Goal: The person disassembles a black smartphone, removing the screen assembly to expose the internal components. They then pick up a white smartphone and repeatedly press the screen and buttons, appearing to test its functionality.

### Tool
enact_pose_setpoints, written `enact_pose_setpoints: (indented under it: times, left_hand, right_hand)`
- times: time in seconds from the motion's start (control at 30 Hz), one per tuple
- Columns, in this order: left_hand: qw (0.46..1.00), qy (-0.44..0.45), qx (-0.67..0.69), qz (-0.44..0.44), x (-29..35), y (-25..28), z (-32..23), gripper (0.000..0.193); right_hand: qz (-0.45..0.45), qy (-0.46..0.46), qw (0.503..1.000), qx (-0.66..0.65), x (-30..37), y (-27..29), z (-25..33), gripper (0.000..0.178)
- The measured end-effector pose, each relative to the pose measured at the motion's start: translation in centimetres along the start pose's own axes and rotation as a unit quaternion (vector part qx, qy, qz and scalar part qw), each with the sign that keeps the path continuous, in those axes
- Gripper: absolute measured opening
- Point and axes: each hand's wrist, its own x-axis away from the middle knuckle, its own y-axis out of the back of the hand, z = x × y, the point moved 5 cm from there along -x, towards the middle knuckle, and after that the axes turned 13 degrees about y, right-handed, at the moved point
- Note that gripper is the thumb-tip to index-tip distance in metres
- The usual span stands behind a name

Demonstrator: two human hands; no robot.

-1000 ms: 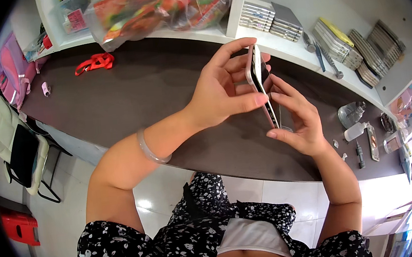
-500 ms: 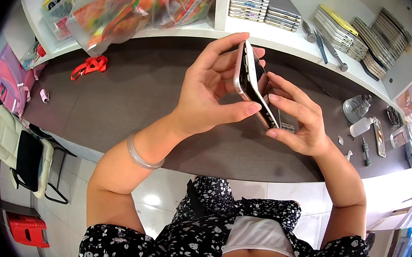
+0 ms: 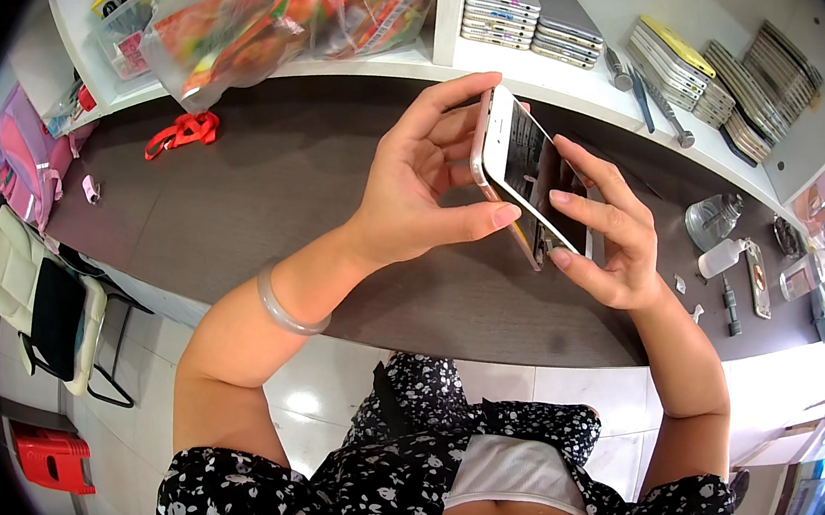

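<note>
Above the dark desk I hold up a smartphone whose white-framed screen (image 3: 531, 165) is partly lifted from its pinkish housing (image 3: 478, 153). At the lower end a gap shows dark inner parts between the two. My left hand (image 3: 410, 182) is closed round the housing, thumb on the near edge and index finger at the top corner. My right hand (image 3: 616, 231) grips the screen's lower part, with its fingertips on the glass and its thumb at the bottom edge. The phone hides some of the left fingers.
Several stacked phones (image 3: 497, 12) and slim tools (image 3: 642, 98) lie on the white shelf (image 3: 393, 71). A glass bottle (image 3: 710, 219), a white bottle (image 3: 722, 255), a screwdriver (image 3: 731, 306) and a phone part (image 3: 757, 276) are on the desk's right. A red strap (image 3: 181, 134) lies left.
The screen has turned so that more of its glass front faces me. My right fingers have shifted slightly right with it, while my left hand keeps its hold.
</note>
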Motion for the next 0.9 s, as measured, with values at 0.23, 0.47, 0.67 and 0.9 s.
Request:
enact_pose_setpoints:
  times: [0.23, 0.47, 0.67, 0.9]
  left_hand:
    - [1.0, -0.016, -0.004, 0.005, -0.13, 0.16, 0.1, 0.092]
    - [1.0, -0.019, -0.012, 0.005, -0.25, 0.5, 0.41, 0.091]
    - [1.0, -0.017, -0.016, 0.003, -0.22, 0.51, 0.46, 0.091]
    - [1.0, -0.017, -0.021, -0.004, -0.22, 0.52, 0.69, 0.092]
  right_hand:
    - [0.021, -0.007, 1.0, -0.015, -0.13, 0.01, 0.11, 0.052]
    - [0.033, -0.019, 0.999, -0.022, -0.05, 0.23, -0.22, 0.053]
    - [0.058, -0.026, 0.998, -0.026, -0.33, 0.61, -0.42, 0.053]
    - [0.064, -0.039, 0.997, -0.022, -0.41, 0.72, -0.12, 0.053]
